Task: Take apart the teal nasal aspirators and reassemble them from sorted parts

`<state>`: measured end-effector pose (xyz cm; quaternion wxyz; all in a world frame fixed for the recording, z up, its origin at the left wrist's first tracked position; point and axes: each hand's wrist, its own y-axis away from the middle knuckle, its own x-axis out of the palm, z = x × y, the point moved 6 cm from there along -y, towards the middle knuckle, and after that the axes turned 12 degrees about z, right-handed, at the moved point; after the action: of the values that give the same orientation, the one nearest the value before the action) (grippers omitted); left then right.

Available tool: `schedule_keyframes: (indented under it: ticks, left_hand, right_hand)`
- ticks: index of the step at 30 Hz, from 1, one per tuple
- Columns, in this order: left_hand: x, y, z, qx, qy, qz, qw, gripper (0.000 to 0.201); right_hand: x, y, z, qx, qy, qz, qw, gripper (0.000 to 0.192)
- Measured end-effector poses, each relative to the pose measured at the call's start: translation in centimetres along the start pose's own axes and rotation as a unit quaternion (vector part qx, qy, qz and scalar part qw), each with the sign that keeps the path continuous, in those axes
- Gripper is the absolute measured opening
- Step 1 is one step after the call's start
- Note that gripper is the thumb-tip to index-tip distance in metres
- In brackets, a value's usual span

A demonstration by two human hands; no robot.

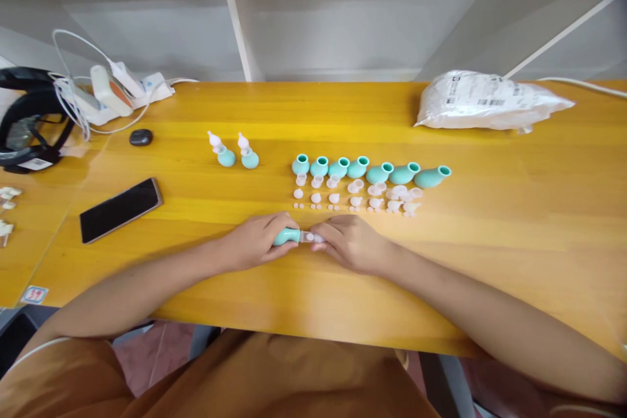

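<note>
"Left hand [257, 240], from the head view?"
"Closed round a teal pear-shaped rubbery-looking bulb [287, 236] over the yellow wooden surface [514, 241]; my right hand [350, 241] pinches a translucent plastic tube [305, 236] at the bulb's mouth."
"Method?"
"I'd keep both aligned, pushing gently."
"Hidden?"
"My right fingers [329, 233] cover the tube's far end; seating's unclear."

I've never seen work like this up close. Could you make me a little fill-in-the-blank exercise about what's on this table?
1. Of the left hand and the right hand, the ____ one grips the held teal bulb.
2. The row of loose teal bulbs has ____ in it.
3. The number of bulbs with pale tips standing apart from that row is ____.
4. From the person's view, the plastic packet lies toward the table's ____ side.

Missing words: left; seven; two; right
</note>
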<state>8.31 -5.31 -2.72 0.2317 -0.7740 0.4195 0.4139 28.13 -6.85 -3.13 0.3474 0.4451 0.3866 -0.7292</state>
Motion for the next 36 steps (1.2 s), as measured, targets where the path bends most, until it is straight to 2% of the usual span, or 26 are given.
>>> schedule_keyframes:
  ticks: [6, 14, 18, 22, 25, 28, 30, 33, 36]
  left_hand:
    - [0.4, 0.4, -0.5, 0.042, -0.074, -0.036, 0.996, 0.03]
    - [0.9, 0.5, -1.2, 0.088, -0.131, -0.034, 0.987, 0.032]
    - [0.2, 0.3, -0.8, 0.074, -0.092, -0.013, 0.993, 0.03]
    - [-1.2, -0.1, -0.8, 0.053, -0.022, -0.007, 0.998, 0.029]
    - [-2.2, -0.2, -1.1, 0.061, -0.024, -0.053, 0.996, 0.023]
    - [-2.7, -0.1, -1.1, 0.044, -0.084, -0.115, 0.989, 0.018]
    - [-2.6, 0.0, -1.0, 0.035, -0.105, -0.128, 0.986, 0.017]
    - [-2.8, 0.1, -1.0, 0.044, -0.087, -0.133, 0.986, 0.02]
    - [-4.4, 0.4, -0.8, 0.037, -0.066, -0.177, 0.981, 0.023]
  right_hand:
    - [0.1, 0.0, 0.0, -0.004, -0.002, 0.0, 1.0, 0.041]
    - [0.0, -0.1, 0.2, -0.024, -0.009, 0.005, 1.0, 0.05]
    - [-0.1, -0.2, 0.1, -0.021, -0.003, 0.011, 1.0, 0.048]
    - [-0.3, -0.2, -0.5, 0.019, -0.039, 0.002, 0.999, 0.039]
    - [-0.8, -0.1, -0.8, 0.026, -0.08, -0.03, 0.996, 0.029]
    - [-1.3, -0.1, -0.6, 0.017, -0.088, -0.064, 0.994, 0.026]
    - [-1.5, -0.2, -0.5, 0.011, -0.078, -0.08, 0.994, 0.025]
    - [-1.5, -0.3, -0.2, 0.002, -0.061, -0.08, 0.995, 0.022]
    - [-1.3, -0.4, -0.1, 0.0, -0.055, -0.066, 0.996, 0.02]
